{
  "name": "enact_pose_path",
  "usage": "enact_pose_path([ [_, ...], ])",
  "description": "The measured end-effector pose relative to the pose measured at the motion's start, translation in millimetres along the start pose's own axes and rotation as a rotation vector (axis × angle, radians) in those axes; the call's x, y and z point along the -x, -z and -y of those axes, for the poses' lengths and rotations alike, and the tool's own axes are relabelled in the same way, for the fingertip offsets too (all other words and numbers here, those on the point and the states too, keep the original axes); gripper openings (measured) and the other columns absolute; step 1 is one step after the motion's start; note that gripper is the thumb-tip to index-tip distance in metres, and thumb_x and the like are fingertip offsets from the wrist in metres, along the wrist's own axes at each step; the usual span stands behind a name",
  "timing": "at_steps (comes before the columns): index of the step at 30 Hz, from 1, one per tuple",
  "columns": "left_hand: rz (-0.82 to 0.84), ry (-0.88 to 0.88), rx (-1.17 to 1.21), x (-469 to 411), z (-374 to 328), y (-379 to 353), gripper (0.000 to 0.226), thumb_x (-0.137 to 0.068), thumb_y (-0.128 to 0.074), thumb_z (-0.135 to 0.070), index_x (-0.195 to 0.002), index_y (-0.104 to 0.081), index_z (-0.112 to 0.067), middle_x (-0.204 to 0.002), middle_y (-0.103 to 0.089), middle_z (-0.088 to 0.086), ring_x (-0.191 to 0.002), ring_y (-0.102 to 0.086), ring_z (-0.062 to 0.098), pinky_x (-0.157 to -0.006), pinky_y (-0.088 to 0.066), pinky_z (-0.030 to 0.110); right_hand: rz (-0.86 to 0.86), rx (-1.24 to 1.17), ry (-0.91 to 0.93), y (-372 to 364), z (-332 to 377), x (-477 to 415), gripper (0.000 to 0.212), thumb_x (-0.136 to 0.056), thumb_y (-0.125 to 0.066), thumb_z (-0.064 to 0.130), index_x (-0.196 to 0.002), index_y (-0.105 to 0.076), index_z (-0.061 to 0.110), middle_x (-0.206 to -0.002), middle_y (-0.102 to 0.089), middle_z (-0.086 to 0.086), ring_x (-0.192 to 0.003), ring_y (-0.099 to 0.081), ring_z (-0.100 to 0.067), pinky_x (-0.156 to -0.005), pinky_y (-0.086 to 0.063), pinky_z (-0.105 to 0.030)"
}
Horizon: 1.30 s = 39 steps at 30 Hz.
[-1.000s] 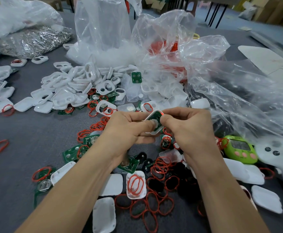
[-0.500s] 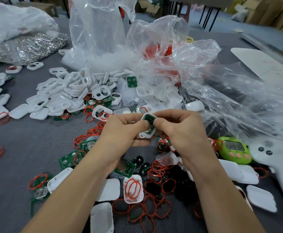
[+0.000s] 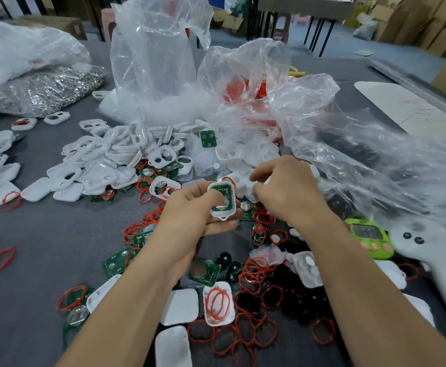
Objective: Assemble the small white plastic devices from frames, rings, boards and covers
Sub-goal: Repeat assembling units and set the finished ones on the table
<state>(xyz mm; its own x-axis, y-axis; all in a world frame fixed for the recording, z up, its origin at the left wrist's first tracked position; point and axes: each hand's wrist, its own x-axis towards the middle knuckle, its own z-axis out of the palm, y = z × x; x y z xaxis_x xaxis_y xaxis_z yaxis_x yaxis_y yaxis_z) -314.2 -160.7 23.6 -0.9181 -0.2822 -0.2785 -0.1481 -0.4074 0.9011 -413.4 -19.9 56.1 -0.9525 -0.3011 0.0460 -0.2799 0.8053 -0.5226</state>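
At left lie heaped white frames (image 3: pixel 102 165). My left hand (image 3: pixel 190 210) pinches a frame (image 3: pixel 223 215) with a green board (image 3: pixel 223 192) seated inside, above scattered red rings (image 3: pixel 253 274). Just beside it my right hand (image 3: pixel 288 192) hovers, fingers (image 3: pixel 260 178) curled and blurred; I cannot tell whether they hold anything.

One wide-angle camera sits on the person's head, facing forward and steeply down over the grey table (image 3: pixel 31 234). Both forearms run in from the bottom edge. The left grip (image 3: pixel 190 215) and right grip (image 3: pixel 288 192) sit near the centre, close enough that the green board (image 3: pixel 224 190) in the white frame (image 3: pixel 223 214) held by the left grip shows clearly. Cardboard boxes (image 3: pixel 415 22) line the top right.
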Motion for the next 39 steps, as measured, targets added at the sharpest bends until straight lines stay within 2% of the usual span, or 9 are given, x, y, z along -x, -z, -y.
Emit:
enact_pose_path([
  [5, -0.020, 0.000, 0.018, -1, -2, 2, 0.023, -0.095, -0.056, 0.004, -0.107, -0.073, -0.005, -0.098, -0.078, 0.019, -0.084, -0.077, 0.029, -0.063, -0.061, 0.028, 0.058, 0.049, 0.173, -11, 19, -19, 0.021, -0.090, -0.073, 0.021, -0.108, -0.080, 0.029, -0.121, -0.074, 0.000, -0.117, -0.063, -0.017, -0.096, -0.042, -0.021],
  [11, -0.014, -0.002, 0.068, -3, -4, 6, 0.019, -0.099, -0.055, 0.004, -0.105, -0.070, -0.004, -0.099, -0.077, 0.019, -0.080, -0.077, 0.026, -0.063, -0.061, 0.028, 0.096, 0.053, 0.100, -7, 9, -31, 0.021, -0.085, -0.074, 0.012, -0.083, -0.079, 0.032, -0.083, -0.068, 0.015, -0.069, -0.056, 0.004, -0.054, -0.032, 0.002],
  [15, -0.010, -0.010, 0.059, -3, -3, 5, 0.020, -0.098, -0.057, 0.005, -0.102, -0.072, -0.006, -0.099, -0.077, 0.021, -0.079, -0.076, 0.026, -0.062, -0.061, 0.028, 0.010, 0.008, 0.104, -4, 13, -39, 0.020, -0.090, -0.071, 0.012, -0.085, -0.081, 0.028, -0.090, -0.078, 0.009, -0.081, -0.068, -0.004, -0.083, -0.058, -0.022],
  [18, -0.006, -0.017, 0.042, -2, -4, 5, 0.020, -0.097, -0.057, 0.006, -0.101, -0.073, -0.007, -0.101, -0.076, 0.022, -0.078, -0.075, 0.025, -0.063, -0.061, 0.028, -0.045, -0.021, 0.147, -6, 24, -54, 0.026, -0.093, -0.065, 0.008, -0.107, -0.080, 0.025, -0.114, -0.077, 0.003, -0.106, -0.069, -0.015, -0.102, -0.049, -0.026],
  [21, -0.037, -0.024, 0.052, -3, -5, 6, 0.020, -0.097, -0.057, 0.006, -0.106, -0.072, -0.005, -0.099, -0.077, 0.022, -0.080, -0.076, 0.024, -0.063, -0.061, 0.027, 0.067, 0.096, 0.208, -17, 32, -65, 0.033, -0.090, -0.067, 0.007, -0.117, -0.077, 0.023, -0.123, -0.074, -0.001, -0.117, -0.065, -0.021, -0.104, -0.047, -0.026],
  [26, -0.080, -0.042, 0.106, -5, -5, 8, 0.017, -0.098, -0.057, 0.005, -0.108, -0.069, -0.001, -0.097, -0.078, 0.020, -0.083, -0.078, 0.030, -0.062, -0.061, 0.028, -0.131, -0.023, 0.152, -20, 21, -61, 0.015, -0.097, -0.061, 0.014, -0.092, -0.075, 0.010, -0.085, -0.076, -0.004, -0.084, -0.069, -0.025, -0.090, -0.057, -0.048],
  [30, -0.124, -0.061, 0.148, -7, -5, 9, 0.015, -0.097, -0.057, 0.006, -0.105, -0.067, -0.001, -0.088, -0.079, 0.014, -0.079, -0.078, 0.028, -0.061, -0.062, 0.029, -0.233, 0.000, 0.071, -3, 10, -53, 0.028, -0.100, -0.062, 0.016, -0.125, -0.071, 0.021, -0.119, -0.075, -0.004, -0.109, -0.068, -0.028, -0.102, -0.053, -0.042],
  [34, -0.131, -0.065, 0.147, -7, -5, 9, 0.014, -0.097, -0.057, 0.006, -0.105, -0.067, -0.001, -0.087, -0.079, 0.013, -0.079, -0.078, 0.029, -0.061, -0.062, 0.029, -0.043, 0.173, 0.034, 11, -2, -46, 0.025, -0.089, -0.070, 0.005, -0.092, -0.080, 0.028, -0.101, -0.078, 0.000, -0.092, -0.071, -0.020, -0.093, -0.060, -0.036],
  [39, -0.129, -0.071, 0.122, -5, -4, 9, 0.014, -0.098, -0.058, 0.005, -0.105, -0.067, -0.001, -0.090, -0.079, 0.012, -0.080, -0.078, 0.029, -0.061, -0.062, 0.028, 0.035, 0.091, -0.001, 15, -13, -37, 0.034, -0.087, -0.064, 0.002, -0.101, -0.078, 0.030, -0.112, -0.076, 0.001, -0.104, -0.069, -0.021, -0.101, -0.055, -0.038],
])
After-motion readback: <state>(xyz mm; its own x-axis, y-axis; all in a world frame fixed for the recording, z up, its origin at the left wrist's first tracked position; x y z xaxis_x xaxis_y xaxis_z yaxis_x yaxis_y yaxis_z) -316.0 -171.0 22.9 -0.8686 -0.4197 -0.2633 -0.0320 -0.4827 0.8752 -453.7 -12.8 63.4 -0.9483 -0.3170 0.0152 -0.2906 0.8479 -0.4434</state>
